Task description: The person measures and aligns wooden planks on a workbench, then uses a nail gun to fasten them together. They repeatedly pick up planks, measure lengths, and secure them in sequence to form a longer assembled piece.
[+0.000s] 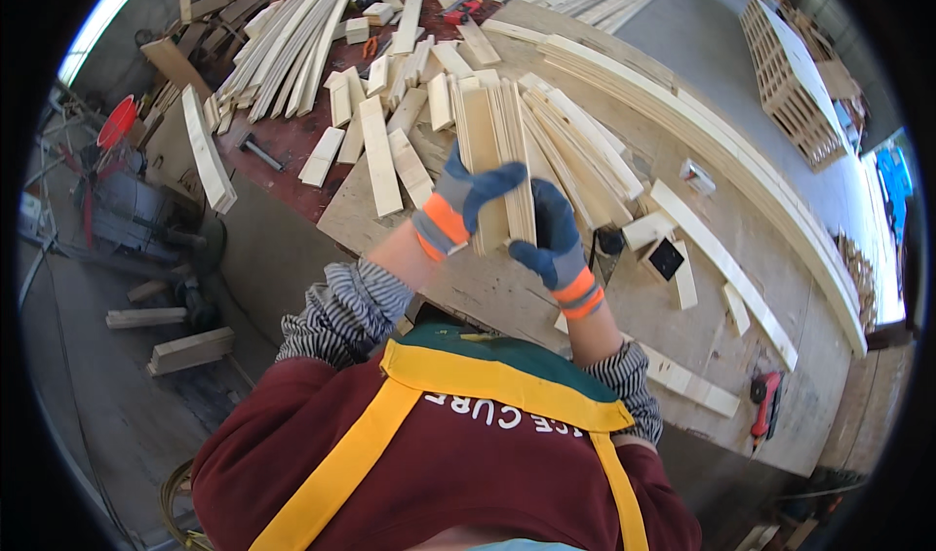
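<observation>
Over the near edge of the workbench, a bundle of thin pale wooden slats stands between my gloved hands, roughly lengthwise away from me. My left hand, in a blue glove with an orange and grey cuff, is closed on its left side, thumb laid across the front. My right hand wraps the lower right side, fingertips bent round the near end. The fingers behind the wood are hidden. More slats lie fanned out just right of the bundle, and short wood blocks lie loose to its left.
Long boards run along the bench's far right side. A red and black tool lies near the right corner, and a small black-topped block sits closer. A hammer rests on the red surface at left, before a pile of strips.
</observation>
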